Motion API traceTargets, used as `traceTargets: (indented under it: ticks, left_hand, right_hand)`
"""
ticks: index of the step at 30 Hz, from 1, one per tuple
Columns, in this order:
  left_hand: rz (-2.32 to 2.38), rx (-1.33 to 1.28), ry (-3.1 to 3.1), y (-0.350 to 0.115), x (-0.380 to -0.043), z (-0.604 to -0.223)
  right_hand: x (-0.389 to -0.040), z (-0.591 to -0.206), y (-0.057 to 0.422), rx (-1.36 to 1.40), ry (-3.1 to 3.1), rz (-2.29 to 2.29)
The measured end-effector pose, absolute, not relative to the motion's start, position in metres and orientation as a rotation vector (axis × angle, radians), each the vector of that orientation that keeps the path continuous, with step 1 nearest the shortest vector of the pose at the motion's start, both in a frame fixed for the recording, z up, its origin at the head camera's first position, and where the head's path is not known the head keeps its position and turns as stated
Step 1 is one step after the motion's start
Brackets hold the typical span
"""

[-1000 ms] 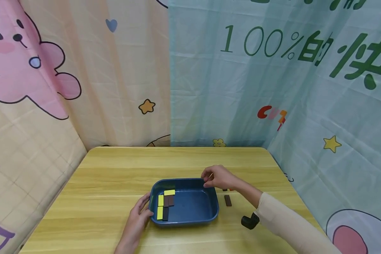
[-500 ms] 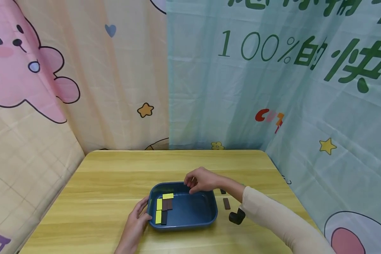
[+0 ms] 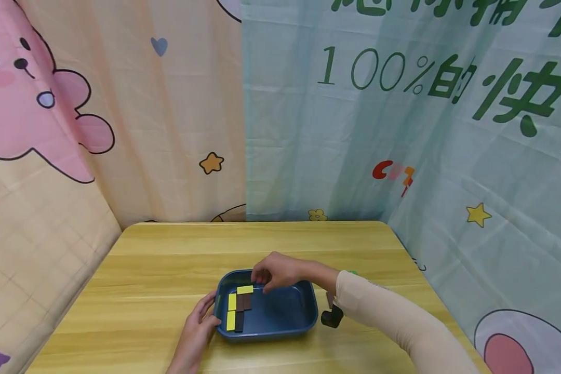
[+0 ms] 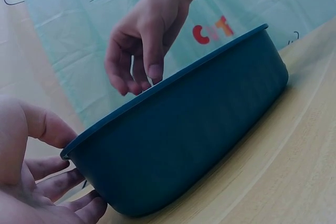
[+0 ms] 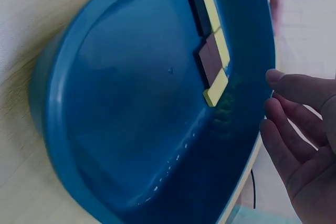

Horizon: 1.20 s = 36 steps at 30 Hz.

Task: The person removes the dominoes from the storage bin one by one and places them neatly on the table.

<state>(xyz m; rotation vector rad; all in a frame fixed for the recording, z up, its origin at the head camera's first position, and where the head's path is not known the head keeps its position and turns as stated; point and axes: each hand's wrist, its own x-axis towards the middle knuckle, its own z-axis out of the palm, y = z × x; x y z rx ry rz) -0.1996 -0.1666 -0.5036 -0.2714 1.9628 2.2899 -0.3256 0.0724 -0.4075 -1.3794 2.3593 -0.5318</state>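
Head view, lower centre: gripping blue tray (image 3: 282, 316) with left hand (image 3: 200, 318), likely for steadiness; holding right hand (image 3: 279, 270) curled above, cannot tell if gripping.

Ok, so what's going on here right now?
A person's left hand holds the left end of a blue tray while the right hand hovers over it; whether that one holds anything I can't tell. Inside, three yellow tiles, two brown tiles and one black tile lie grouped at the left. Another brown tile lies on the table, right of the tray.
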Motion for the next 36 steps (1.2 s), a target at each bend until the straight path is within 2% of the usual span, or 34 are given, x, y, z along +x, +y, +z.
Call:
traceTargets:
  ticks: [13,22,36]
  left_hand:
    - [2.299,-0.253,1.954,-0.171,-0.199,-0.504]
    - [2.367,-0.195,1.926,-0.170,-0.197,-0.506]
    - [2.338,-0.213,1.936,-0.171,-0.197,-0.504]
  right_hand:
    - [-0.330,-0.417,0.036,-1.596,2.233,-0.306]
    - [-0.333,-0.430,0.011,-1.605,2.135,-0.192]
    - [-0.328,-0.448,-0.009,-1.806,2.048,0.171]
